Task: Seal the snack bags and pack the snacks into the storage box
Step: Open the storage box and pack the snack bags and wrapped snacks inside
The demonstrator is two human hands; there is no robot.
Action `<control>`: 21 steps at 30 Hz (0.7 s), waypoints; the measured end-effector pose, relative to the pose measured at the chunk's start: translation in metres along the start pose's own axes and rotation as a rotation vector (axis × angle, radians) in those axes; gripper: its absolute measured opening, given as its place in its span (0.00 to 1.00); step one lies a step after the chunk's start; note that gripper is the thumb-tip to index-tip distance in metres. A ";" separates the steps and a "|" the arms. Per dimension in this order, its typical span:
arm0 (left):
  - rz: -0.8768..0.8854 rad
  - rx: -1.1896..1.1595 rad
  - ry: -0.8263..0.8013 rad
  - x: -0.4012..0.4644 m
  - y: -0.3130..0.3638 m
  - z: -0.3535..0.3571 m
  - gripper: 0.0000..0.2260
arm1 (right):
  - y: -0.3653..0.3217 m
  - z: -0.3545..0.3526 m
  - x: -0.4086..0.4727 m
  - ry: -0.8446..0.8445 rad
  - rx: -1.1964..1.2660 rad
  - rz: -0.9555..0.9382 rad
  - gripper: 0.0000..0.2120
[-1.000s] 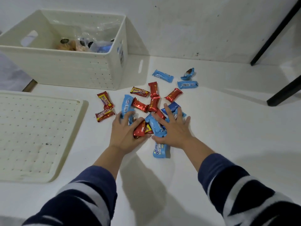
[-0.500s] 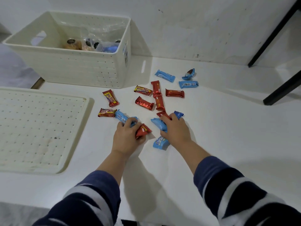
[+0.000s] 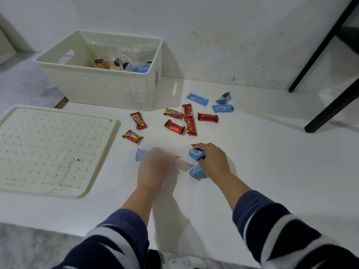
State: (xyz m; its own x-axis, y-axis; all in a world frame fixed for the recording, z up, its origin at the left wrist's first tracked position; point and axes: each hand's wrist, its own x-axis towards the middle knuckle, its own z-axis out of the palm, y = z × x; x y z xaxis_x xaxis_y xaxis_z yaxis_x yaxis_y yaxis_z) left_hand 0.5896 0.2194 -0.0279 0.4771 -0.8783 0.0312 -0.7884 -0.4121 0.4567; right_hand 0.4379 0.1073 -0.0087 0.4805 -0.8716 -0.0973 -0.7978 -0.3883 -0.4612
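Small wrapped snack bars lie scattered on the white table (image 3: pixel 272 171): several red ones (image 3: pixel 174 127) in the middle and three blue ones (image 3: pixel 197 98) farther back. My right hand (image 3: pixel 212 160) grips a blue snack bar (image 3: pixel 196 153), with a red end showing just behind its fingers. Another blue bar (image 3: pixel 196 171) lies under its wrist. My left hand (image 3: pixel 157 166) is motion-blurred and curls over a light-blue snack bar (image 3: pixel 140 154) that sticks out on its left. The cream storage box (image 3: pixel 101 90) stands at the back left with clear snack bags (image 3: pixel 124 61) inside.
The box's perforated cream lid (image 3: pixel 54 152) lies flat on the left of the table. Black slanted legs (image 3: pixel 330 55) stand at the back right. A white wall runs right behind the table. The table's front edge is near my sleeves.
Both hands have drawn back toward me with snack bars gathered under them, splitting the pile. The other bars stay spread behind. The camera has tilted, so the box sits lower in view.
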 end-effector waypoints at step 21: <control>0.255 0.153 0.212 -0.014 -0.035 0.021 0.14 | 0.006 0.013 -0.020 0.045 0.085 0.012 0.22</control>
State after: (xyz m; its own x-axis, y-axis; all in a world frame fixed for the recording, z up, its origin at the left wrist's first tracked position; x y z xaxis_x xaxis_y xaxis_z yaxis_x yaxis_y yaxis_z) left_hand 0.6020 0.2411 -0.0628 0.3145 -0.8946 0.3176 -0.9339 -0.2316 0.2725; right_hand 0.4283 0.1265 -0.0203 0.4525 -0.8894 -0.0644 -0.7688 -0.3525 -0.5336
